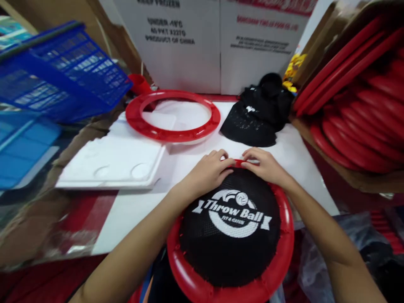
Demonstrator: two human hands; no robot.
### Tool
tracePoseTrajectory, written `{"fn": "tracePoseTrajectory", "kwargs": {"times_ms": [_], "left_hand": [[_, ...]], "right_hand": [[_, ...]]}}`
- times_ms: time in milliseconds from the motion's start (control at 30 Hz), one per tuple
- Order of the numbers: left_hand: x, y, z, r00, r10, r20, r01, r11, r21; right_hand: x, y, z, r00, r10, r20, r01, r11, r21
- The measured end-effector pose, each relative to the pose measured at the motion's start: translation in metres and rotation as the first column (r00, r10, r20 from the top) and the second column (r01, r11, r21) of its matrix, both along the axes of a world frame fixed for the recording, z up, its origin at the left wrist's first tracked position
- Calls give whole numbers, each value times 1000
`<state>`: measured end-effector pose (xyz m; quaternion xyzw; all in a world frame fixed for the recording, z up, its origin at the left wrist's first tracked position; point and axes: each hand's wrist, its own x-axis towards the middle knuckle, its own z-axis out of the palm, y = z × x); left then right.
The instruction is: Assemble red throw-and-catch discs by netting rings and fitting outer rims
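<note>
A red plastic ring [189, 273] with a black mesh net [230, 244] stretched across it lies in front of me; the net carries a white "Throw Ball" logo. My left hand [210, 170] and my right hand [263, 164] both press on the far edge of the net, fingertips pinching it at the ring's far rim. A bare red ring [172, 134] lies farther back on the white table [195, 160]. A heap of black mesh nets [257, 113] sits to its right.
A white foam tray [110, 162] lies at the left. Blue plastic baskets [59, 67] stand at the far left. A cardboard box [347, 172] at the right holds several stacked red rings [360, 105]. White printed cartons [217, 42] close off the back.
</note>
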<state>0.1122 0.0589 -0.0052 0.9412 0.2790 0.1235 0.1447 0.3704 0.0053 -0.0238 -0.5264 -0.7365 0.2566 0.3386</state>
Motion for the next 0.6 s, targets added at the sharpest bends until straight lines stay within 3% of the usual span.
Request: {"fn": "tracePoseTrajectory", "kwargs": {"times_ms": [67,167,233,300,400,500,567,600], "left_hand": [[-4,4,2,984,151,-96,-140,984,109],[-5,1,2,914,396,-89,-362,894,264],[0,-11,-6,940,328,-95,-295,919,260],[7,-28,-18,975,151,-165,-125,979,159],[18,-46,-32,976,67,-207,-55,996,64],[16,-48,-22,982,40,-184,-37,999,23],[4,-52,-4,993,11,-119,-14,1000,-22],[-5,-59,6,998,7,-56,-10,998,-64]], "right_hand": [[13,3,-2,998,-62,17,63,998,-16],[36,7,-6,970,-206,126,201,978,52],[46,10,-8,959,-225,175,210,973,97],[47,10,-11,962,-198,187,179,977,117],[40,8,-7,966,-187,181,161,975,151],[39,-5,22,958,-244,152,207,952,223],[50,-20,64,932,-327,159,255,900,354],[60,-29,92,893,-404,201,263,828,495]]}}
